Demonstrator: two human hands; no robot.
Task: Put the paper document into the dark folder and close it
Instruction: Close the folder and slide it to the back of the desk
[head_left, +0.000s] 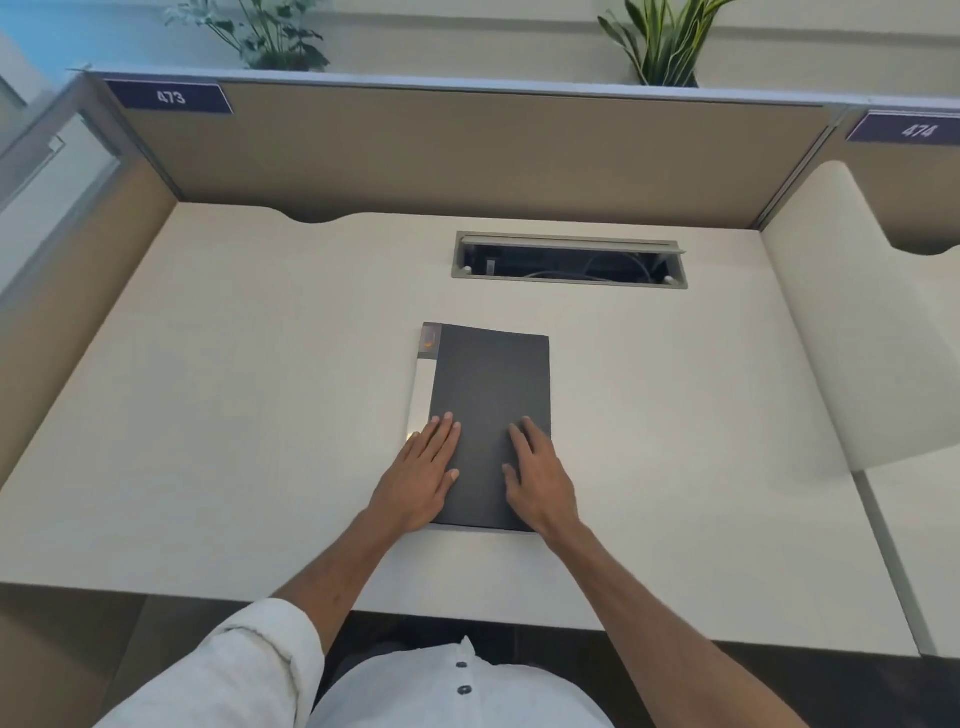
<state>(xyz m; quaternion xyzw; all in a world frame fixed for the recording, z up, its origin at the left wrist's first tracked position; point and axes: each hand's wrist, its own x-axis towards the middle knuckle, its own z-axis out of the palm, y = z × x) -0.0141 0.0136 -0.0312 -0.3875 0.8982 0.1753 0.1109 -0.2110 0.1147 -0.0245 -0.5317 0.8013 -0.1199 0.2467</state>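
Observation:
A dark folder (491, 384) lies flat and closed in the middle of the pale desk (234, 415). A strip of white paper document (422, 395) sticks out along its left edge, with a small printed patch at the far corner. My left hand (421, 470) rests flat with fingers spread on the folder's near left part, partly over the paper strip. My right hand (540, 475) lies flat on the near right part of the cover. Neither hand grips anything.
An open cable slot (569, 258) with wires is set into the desk behind the folder. Beige partition walls (467, 150) enclose the desk at the back and left. A curved white divider (852, 332) stands on the right. Plants (665, 41) sit above the back wall.

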